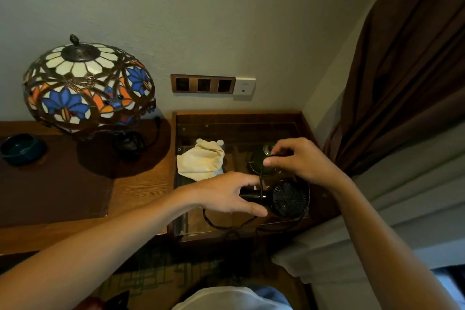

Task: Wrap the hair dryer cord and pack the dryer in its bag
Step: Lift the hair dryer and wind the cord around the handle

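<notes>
dryer: the black hair dryer (281, 199) lies on the glass-topped bench (239, 118), its round rear grille facing up, at the right front of the top.
left hand (226, 196): closed around the dryer's handle, pinning it down.
right hand (299, 158): fingertips pinched on the cord (261, 181), lifting a strand up from the handle.
done: wrapping looks barely begun, maybe a turn.
left: most of the cord hangs in slack loops over the bench's front edge; the cream bag (201, 160) sits crumpled behind the dryer, untouched.
edges: raised wooden rim around the glass; curtain (402, 70) and bed close on the right.
room: open glass between bag and dryer; a dark round object just under the right hand.
</notes>
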